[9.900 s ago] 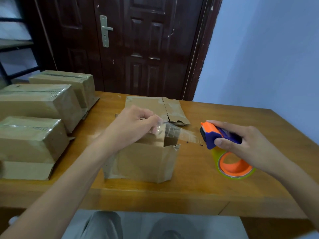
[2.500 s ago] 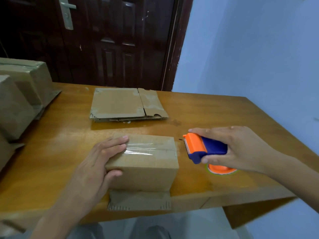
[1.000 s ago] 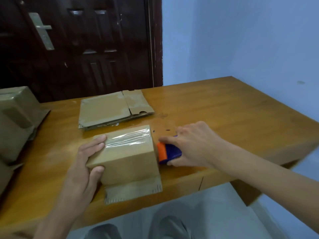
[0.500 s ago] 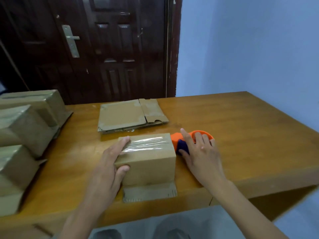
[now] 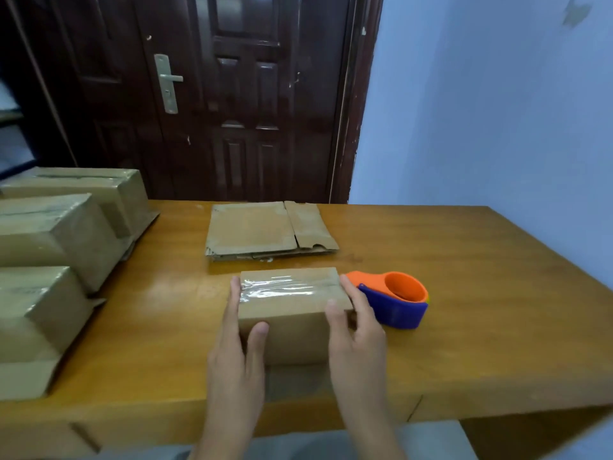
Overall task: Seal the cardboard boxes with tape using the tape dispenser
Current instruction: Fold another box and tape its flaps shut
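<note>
A small cardboard box (image 5: 292, 330) stands near the front edge of the wooden table (image 5: 464, 310), with a strip of clear tape across its closed top. My left hand (image 5: 237, 356) holds its left side, fingers along the side and thumb on the front face. My right hand (image 5: 355, 340) holds its right side the same way. The orange and blue tape dispenser (image 5: 393, 298) lies on the table just right of the box, with no hand on it.
Three taped cardboard boxes (image 5: 56, 240) sit in a row along the table's left side. A stack of flattened cardboard (image 5: 265, 230) lies behind the small box. A dark door (image 5: 232, 94) and a blue wall (image 5: 497, 111) stand behind the table.
My right hand let go of the tape dispenser, which now lies on the table, and moved onto the box's right side. My left hand stayed on the box's left side.
</note>
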